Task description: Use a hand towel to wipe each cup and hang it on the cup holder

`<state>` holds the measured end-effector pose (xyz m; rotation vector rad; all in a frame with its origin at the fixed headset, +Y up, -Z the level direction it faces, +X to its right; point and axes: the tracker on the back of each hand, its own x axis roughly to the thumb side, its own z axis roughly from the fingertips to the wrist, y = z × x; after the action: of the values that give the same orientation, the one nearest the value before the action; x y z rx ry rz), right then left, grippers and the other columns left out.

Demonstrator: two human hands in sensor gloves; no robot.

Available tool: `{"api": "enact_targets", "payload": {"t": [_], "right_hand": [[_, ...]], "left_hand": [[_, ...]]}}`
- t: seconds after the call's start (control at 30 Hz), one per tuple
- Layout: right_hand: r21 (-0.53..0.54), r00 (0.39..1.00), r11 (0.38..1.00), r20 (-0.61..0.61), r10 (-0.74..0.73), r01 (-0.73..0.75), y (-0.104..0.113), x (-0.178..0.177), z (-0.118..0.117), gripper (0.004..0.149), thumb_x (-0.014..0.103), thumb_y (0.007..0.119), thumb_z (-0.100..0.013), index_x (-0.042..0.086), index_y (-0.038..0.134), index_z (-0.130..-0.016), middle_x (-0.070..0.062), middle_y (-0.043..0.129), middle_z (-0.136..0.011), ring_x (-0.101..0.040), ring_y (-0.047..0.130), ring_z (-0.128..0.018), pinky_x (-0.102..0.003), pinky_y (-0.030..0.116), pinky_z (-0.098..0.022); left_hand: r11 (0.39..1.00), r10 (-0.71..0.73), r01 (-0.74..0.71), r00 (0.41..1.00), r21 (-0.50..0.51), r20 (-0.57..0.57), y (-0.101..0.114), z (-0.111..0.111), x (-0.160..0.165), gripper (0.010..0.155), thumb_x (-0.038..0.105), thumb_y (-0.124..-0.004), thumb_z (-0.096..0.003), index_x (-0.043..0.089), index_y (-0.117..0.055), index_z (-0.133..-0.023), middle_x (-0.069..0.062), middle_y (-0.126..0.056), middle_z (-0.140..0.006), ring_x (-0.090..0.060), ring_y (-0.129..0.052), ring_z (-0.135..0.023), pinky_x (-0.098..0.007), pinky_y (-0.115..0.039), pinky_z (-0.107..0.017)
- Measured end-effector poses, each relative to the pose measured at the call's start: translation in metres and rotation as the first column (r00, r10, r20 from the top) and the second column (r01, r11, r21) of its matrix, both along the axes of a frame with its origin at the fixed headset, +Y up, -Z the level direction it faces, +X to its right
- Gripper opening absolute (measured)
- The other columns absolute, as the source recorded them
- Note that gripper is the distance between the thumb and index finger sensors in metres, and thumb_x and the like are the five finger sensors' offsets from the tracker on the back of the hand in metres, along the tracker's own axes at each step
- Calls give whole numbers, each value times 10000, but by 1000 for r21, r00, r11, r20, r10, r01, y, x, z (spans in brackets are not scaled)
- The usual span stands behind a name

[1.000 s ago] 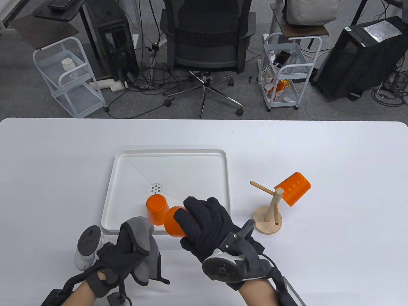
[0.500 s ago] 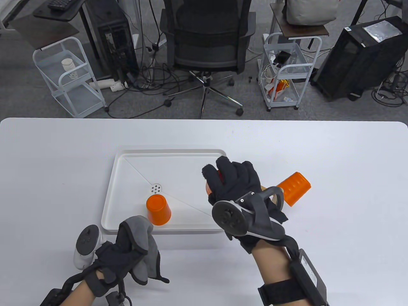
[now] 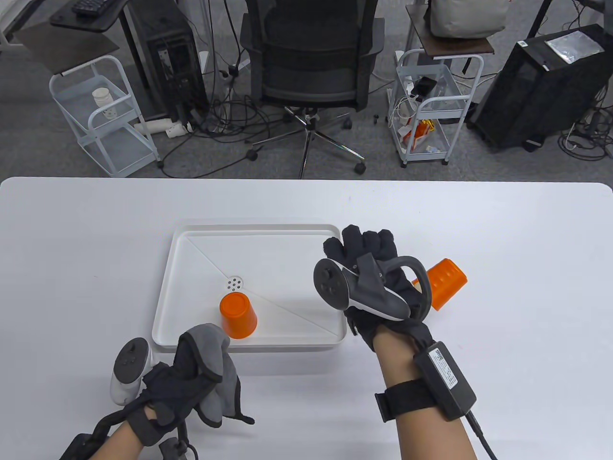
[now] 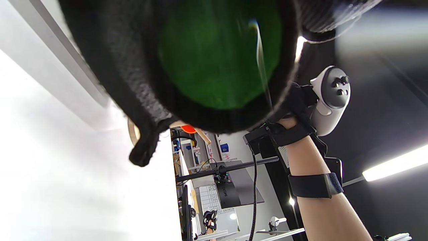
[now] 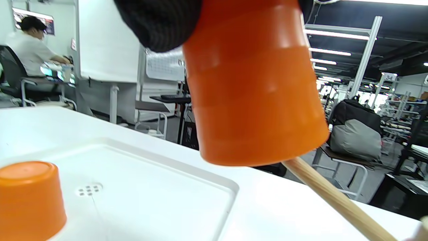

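My right hand (image 3: 364, 249) grips an orange cup (image 5: 254, 87) mouth down over a wooden peg (image 5: 337, 201) of the cup holder; the peg's tip goes under the cup's rim. In the table view this hand hides that cup and most of the holder. Another orange cup (image 3: 443, 282) hangs on the holder's right peg. A third orange cup (image 3: 238, 315) stands upside down in the white tray (image 3: 258, 230). My left hand (image 3: 184, 383) holds the grey hand towel (image 3: 218, 364) near the table's front edge.
The tray has a small drain (image 3: 234, 283) at its middle. Beyond the table's far edge stand an office chair (image 3: 311, 62), two white carts (image 3: 103, 115) and computer cases. A person (image 5: 31, 50) sits at a desk in the background.
My right hand has carried the cup from beside the tray's front right over to the cup holder, turning it mouth down onto the left peg. The left hand has stayed still with the towel.
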<state>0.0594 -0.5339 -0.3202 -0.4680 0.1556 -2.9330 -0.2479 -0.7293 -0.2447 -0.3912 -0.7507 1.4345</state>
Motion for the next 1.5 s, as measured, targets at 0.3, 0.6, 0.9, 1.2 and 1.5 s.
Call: {"api": "enact_targets", "payload": {"t": [0.3,0.6,0.9,1.2,1.5], "right_hand": [[-74,995,995,78,67,-61,-13,3,-16,626,303,725,-469,206,544,-1060,-196,449,-1164,-528,486,-960,-682,347,-772],[-150,983,983,134,124,-104,-27,8,-27,628,298,730,-467,204,545,-1060,-188,445,-1166,-527,474,-964,-681,341,-773],[-208,970,968,171,174,-137,-40,12,-35,628,297,735,-466,205,547,-1059,-187,447,-1165,-527,474,-962,-680,340,-772],[-236,960,956,176,219,-175,-49,10,-38,631,305,746,-464,208,551,-1056,-180,454,-1163,-516,468,-960,-675,336,-771],[-245,953,946,161,255,-212,-59,6,-41,661,322,779,-454,207,537,-1059,-165,480,-1157,-500,481,-954,-668,346,-769]], "left_hand": [[1000,4,-4,1000,2,2,0,0,0,820,625,-683,-507,412,-66,-1003,-65,-92,-1122,-281,-871,-739,-554,-757,-582],[1000,5,-5,1000,2,6,0,0,0,818,624,-683,-507,412,-70,-1005,-66,-96,-1122,-281,-871,-739,-555,-756,-581],[1000,11,-11,1000,-3,5,0,0,0,816,624,-680,-509,410,-69,-1006,-66,-95,-1122,-281,-870,-741,-555,-755,-583],[1000,10,-10,1000,-9,7,0,0,1,813,624,-678,-509,410,-72,-1007,-67,-97,-1123,-280,-871,-740,-555,-755,-582],[1000,11,-11,1000,-12,8,0,0,1,812,624,-678,-509,412,-73,-1007,-67,-99,-1123,-281,-871,-740,-558,-753,-582]]}}
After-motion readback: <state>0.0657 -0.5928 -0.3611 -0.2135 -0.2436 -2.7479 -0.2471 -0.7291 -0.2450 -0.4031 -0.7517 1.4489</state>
